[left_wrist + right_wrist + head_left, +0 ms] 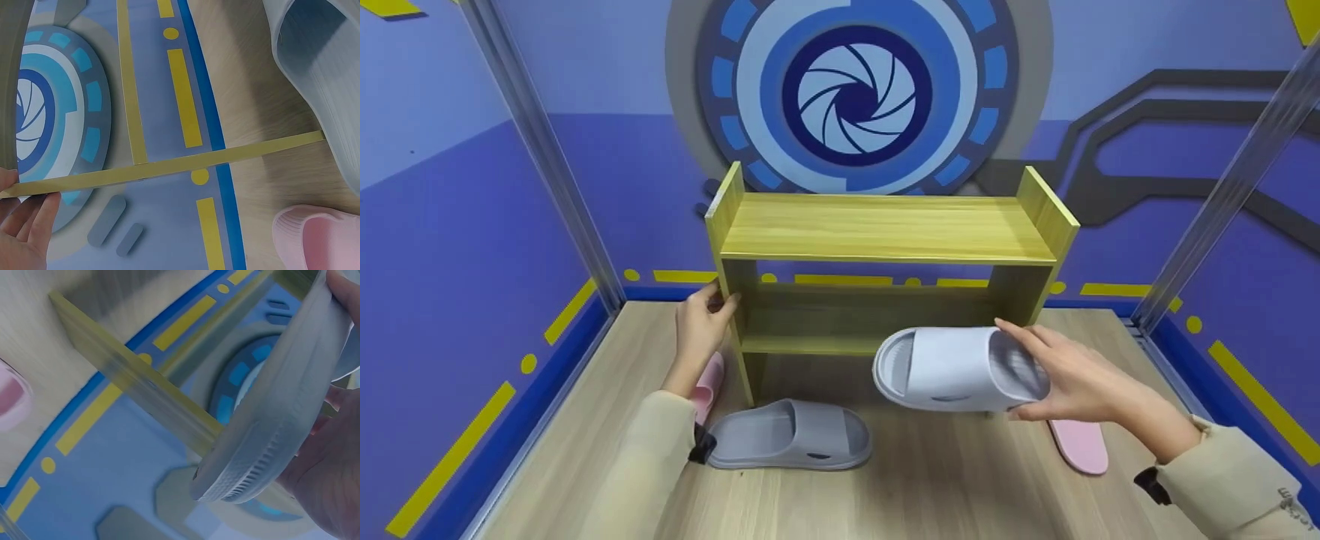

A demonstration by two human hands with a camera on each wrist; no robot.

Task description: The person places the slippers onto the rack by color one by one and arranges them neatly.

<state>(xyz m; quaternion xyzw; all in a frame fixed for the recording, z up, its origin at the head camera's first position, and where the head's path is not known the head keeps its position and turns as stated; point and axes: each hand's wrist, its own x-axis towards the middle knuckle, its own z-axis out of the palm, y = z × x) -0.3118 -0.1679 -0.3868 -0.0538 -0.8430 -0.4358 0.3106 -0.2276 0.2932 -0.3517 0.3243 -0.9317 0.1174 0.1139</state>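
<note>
A wooden shoe rack (885,229) stands in the middle of the head view, with bare upper shelves. My left hand (703,319) pinches the edge of its left side panel, thumb on one face and fingers on the other, as the left wrist view also shows. In my right hand (1084,375) a light grey slipper (952,367) is gripped by its heel end, raised before the rack's right half with its toe pointing left. A darker grey slipper (791,436) lies on the floor board at the rack's front left, toe to the right.
A pink slipper (709,382) lies beside the rack's left side, partly hidden by my left arm. Another pink slipper (1081,445) lies at the right, below my right hand. Blue walls with metal corner posts (540,150) enclose the wooden floor board (900,502).
</note>
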